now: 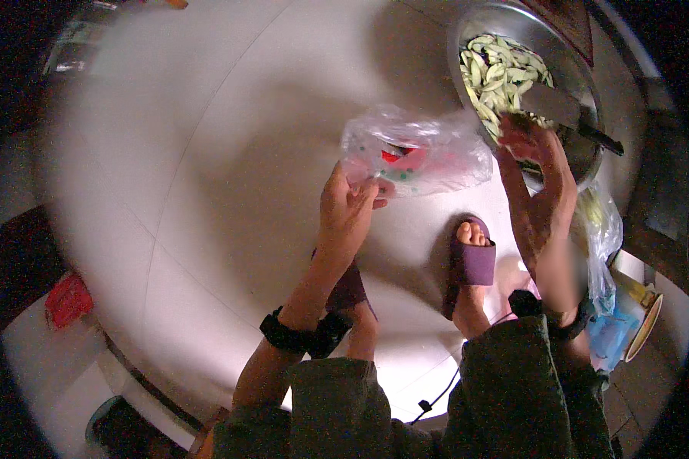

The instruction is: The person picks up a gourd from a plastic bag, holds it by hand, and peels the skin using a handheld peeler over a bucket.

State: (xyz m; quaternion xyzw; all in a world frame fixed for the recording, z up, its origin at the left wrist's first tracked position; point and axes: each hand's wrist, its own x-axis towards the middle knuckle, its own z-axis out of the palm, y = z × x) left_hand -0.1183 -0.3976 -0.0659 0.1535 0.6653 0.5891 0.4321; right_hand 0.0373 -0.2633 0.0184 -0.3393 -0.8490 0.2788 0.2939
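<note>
My left hand (pixel 347 201) grips the near left edge of a clear plastic bag (pixel 453 163) with green marks and something red in or on it. The bag hangs crumpled above the floor in front of me. To the right stands a large metal basin (pixel 571 66) with many pale green vegetable slices (pixel 502 72) in it. A broad-bladed knife with a black handle (pixel 603 139) lies across the basin, its handle over the right rim. My right hand (pixel 531 137) is at the basin's near side, close to the slices. Motion blurs its fingers, so their hold is unclear.
Light floor (pixel 206 189) spreads ahead and left. My feet wear purple slippers (pixel 474 264). Another clear plastic bag (pixel 603 224) and a blue plastic bag (pixel 611 335) are at my right. A red object (pixel 69 301) lies far left. A thin black cable (pixel 436 396) runs between my legs.
</note>
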